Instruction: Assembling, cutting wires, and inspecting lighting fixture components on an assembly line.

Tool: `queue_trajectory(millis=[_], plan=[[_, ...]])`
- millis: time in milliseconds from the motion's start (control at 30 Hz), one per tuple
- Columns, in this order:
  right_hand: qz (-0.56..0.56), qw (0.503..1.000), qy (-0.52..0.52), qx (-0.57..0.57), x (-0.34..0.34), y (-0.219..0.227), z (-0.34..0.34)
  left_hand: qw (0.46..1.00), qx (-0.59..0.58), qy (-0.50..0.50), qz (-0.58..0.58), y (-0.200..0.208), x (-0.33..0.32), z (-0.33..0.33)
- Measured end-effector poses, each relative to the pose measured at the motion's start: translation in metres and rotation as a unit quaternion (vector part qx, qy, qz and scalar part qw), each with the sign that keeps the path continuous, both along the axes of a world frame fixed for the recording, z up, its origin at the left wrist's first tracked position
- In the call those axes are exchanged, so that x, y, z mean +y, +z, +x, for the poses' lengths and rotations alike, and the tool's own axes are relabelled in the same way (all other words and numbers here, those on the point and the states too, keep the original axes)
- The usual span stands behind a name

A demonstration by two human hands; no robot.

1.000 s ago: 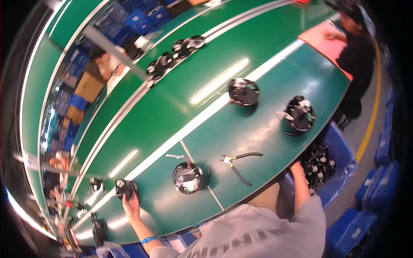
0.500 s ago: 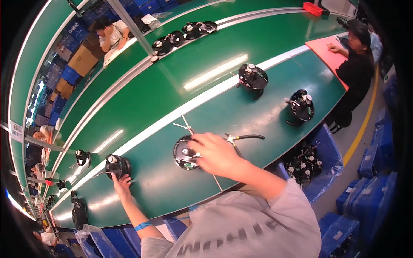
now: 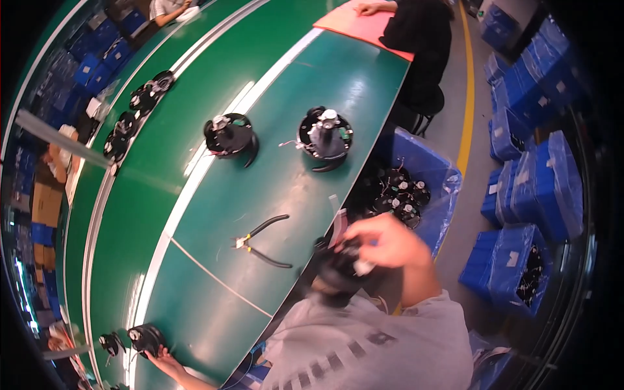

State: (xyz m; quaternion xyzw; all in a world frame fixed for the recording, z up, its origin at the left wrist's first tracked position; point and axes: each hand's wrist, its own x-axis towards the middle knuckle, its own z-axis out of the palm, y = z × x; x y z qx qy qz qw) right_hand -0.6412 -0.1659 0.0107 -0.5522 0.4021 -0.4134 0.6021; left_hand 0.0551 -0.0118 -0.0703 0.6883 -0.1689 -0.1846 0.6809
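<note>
Pliers [image 3: 242, 243], bin [image 3: 448, 186] lie near unit [image 3: 334, 268] in right hand [image 3: 392, 242].

The piece [image 3: 333, 272] in my right grip [image 3: 388, 243] looks like black plastic, though it is too blurred for me to be sure of its finish. The round unit [image 3: 149, 339] at my left grip [image 3: 166, 364] is dark, smooth plastic with a faint sheen. The green counter [image 3: 214, 224] before me is smooth and glossy, catching pale patches of light, with a smooth whitish strip [image 3: 168, 235] along it. The pliers [image 3: 243, 242] have a bare metal head and duller black sleeves on the handles. The crate [image 3: 445, 170] near me is blue plastic, its clear film lining shiny and crinkled. The pink sheet [image 3: 361, 27] is flat and matt; my grey shirt [image 3: 396, 354] is soft, creased cloth.
</note>
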Motion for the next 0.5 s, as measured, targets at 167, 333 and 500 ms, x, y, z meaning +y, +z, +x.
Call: queue_trajectory(millis=[167,333,500], plan=[[0.011,0.857,-0.345,0.382,-0.043,-0.116,-0.088,0.998,0.004,0.060,0.026,0.020,-0.035,-0.029],[-0.056,0.735,-0.502,0.452,-0.144,-0.319,-0.102,0.998,0.001,0.059,0.033,0.023,-0.036,-0.036],[-0.208,0.814,-0.361,0.405,-0.169,-0.436,-0.095,0.997,-0.001,0.063,0.044,0.017,-0.054,-0.039]])
